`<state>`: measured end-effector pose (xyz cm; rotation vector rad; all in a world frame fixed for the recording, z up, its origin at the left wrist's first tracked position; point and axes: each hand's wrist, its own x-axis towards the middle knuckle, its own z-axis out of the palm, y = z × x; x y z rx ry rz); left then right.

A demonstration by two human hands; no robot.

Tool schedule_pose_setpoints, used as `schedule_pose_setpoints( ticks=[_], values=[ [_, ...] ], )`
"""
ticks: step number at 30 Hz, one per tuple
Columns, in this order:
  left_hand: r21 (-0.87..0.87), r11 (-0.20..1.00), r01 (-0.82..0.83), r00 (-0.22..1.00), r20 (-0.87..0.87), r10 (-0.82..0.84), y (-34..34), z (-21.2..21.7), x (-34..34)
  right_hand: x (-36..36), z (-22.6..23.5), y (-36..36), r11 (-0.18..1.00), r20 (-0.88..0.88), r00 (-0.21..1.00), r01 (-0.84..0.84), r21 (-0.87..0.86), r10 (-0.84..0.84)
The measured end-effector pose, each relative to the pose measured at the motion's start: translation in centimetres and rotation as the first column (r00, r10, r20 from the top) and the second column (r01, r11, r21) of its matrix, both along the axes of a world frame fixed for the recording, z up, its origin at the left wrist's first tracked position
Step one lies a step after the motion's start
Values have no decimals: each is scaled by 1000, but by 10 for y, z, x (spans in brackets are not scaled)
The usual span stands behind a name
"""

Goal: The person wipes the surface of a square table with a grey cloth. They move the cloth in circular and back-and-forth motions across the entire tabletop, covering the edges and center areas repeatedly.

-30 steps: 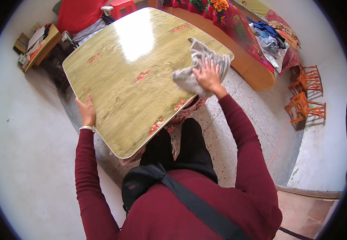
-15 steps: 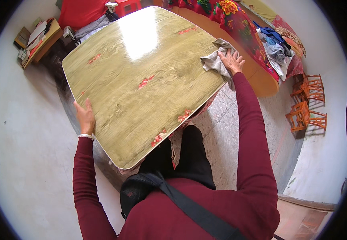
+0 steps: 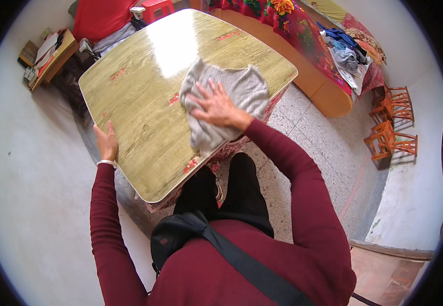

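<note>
My right hand (image 3: pixel 218 106) lies flat with spread fingers on a crumpled grey cloth (image 3: pixel 249 89), pressing it against the table top. The cloth is spread over the right part of the wood-patterned table (image 3: pixel 145 107) and reaches its near right edge. At the table's left edge is my left hand (image 3: pixel 107 143), closed on the rim, thumb over the top and the other fingers along the outside, partly hidden. Red flower prints dot the glossy top, and a bright glare covers its far part.
Beyond the table's right side stands a bed (image 3: pixel 303 76) with a red floral cover and piled clothes (image 3: pixel 348 53). Small orange wooden chairs (image 3: pixel 381 140) stand by the right wall. A desk with papers (image 3: pixel 53 56) is far left, and a red stool (image 3: pixel 157 9) is behind the table.
My right hand and the cloth have moved left and nearer from the table's right corner, and the cloth now lies more spread out. My left hand stays at the left edge.
</note>
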<state>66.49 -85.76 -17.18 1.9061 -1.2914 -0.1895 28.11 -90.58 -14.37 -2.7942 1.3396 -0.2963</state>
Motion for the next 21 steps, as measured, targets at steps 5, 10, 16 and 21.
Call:
schedule_pose_setpoints(
  ticks=[5, 10, 16, 21],
  values=[
    [14, 1000, 12, 1000, -13, -12, 4, 6, -2, -68, 14, 36, 991, -18, 992, 128, -36, -128],
    [30, 999, -11, 999, -39, 12, 6, 9, -15, -168, -1, -63, 835, 2, 836, 548, -54, -549],
    [-39, 999, -28, 1000, -6, 28, 8, 4, -13, -145, 1, -166, 633, 66, 629, 771, 71, -774],
    [-58, 997, -41, 999, 7, 42, 7, 12, -19, -26, -26, -215, 846, 113, 840, 515, 139, -530]
  ],
)
